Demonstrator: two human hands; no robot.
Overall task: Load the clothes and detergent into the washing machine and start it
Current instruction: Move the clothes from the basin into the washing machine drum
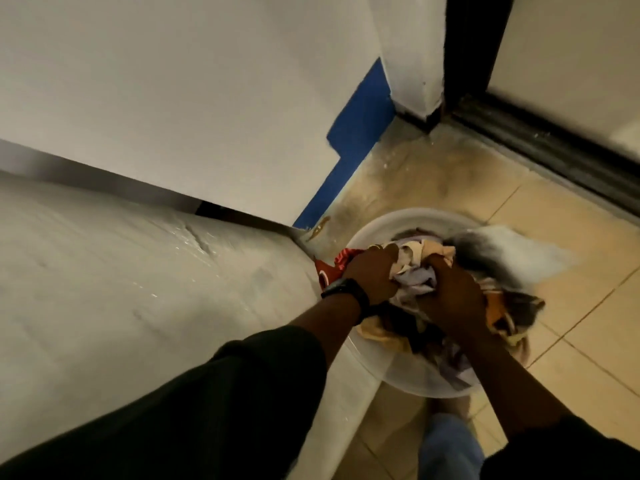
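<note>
White basin (408, 379) of clothes (415, 254), shapeless heap, left hand (372, 275), right hand (450, 296) gripping fabric

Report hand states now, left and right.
Left hand: fingers curled round the pile of mixed coloured clothes in the round white plastic basin.
Right hand: gripping the same clothes pile.

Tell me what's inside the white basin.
A heap of mixed clothes fills the basin, and the left hand and right hand both grip into it. The basin's bottom and whatever lies under the heap are covered.
</note>
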